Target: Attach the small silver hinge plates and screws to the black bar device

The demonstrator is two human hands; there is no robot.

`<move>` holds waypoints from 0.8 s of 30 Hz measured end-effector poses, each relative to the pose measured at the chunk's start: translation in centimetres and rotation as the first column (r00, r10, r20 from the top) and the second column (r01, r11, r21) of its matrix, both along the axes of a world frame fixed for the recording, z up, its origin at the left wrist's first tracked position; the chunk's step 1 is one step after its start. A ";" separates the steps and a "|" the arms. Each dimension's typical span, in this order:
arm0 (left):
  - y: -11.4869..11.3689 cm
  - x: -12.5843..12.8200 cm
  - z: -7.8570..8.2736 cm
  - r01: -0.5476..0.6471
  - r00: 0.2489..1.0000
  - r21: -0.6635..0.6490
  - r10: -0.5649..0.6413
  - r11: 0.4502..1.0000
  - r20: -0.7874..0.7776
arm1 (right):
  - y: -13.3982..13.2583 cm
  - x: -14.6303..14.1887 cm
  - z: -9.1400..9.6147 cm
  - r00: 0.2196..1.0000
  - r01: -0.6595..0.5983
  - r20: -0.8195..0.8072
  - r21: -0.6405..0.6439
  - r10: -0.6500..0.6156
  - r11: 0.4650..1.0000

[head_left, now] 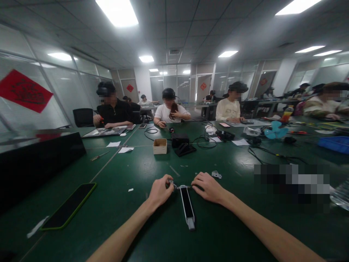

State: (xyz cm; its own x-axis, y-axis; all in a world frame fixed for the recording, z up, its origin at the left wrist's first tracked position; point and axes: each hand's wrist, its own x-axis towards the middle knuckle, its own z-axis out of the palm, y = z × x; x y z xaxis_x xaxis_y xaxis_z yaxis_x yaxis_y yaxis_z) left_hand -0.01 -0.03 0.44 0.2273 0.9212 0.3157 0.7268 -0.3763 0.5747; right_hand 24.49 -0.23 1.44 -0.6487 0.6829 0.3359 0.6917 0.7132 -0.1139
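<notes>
A long, narrow device (187, 206) with a black face and a pale frame lies on the green table between my hands, its grey end toward me. My left hand (161, 190) is closed, pinching a small greyish metal-looking part (171, 182) left of the device's far end. My right hand (208, 186) is on the other side, thumb and fingers drawn together by a thin piece sticking out of that end; what they grip is too small to make out. Beyond my right hand lies a small pale flat part (216, 174) with holes.
A small open box (159, 146) and a black block-shaped device (180, 141) stand ahead. A green-edged phone (70, 206) lies at left, with a screwdriver (99, 156) beyond. Cables, a blue fan blade (276, 130) and a blue tray (334, 144) are at right. Several people sit opposite.
</notes>
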 end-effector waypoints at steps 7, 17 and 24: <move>-0.3 0.2 0.6 0.004 1.000 -0.040 -0.005 0.999 -0.019 | -0.2 -0.7 -0.2 0.999 -0.024 0.035 0.002 0.024 1.000; -0.5 0.3 1.0 -0.021 0.998 -0.029 0.020 0.999 -0.058 | -0.2 -0.8 -0.4 1.000 -0.028 0.009 0.022 0.028 0.999; -0.4 0.1 0.8 -0.002 0.999 -0.020 0.001 1.000 -0.044 | -0.1 -0.8 -0.5 1.000 -0.026 0.006 0.008 0.026 1.000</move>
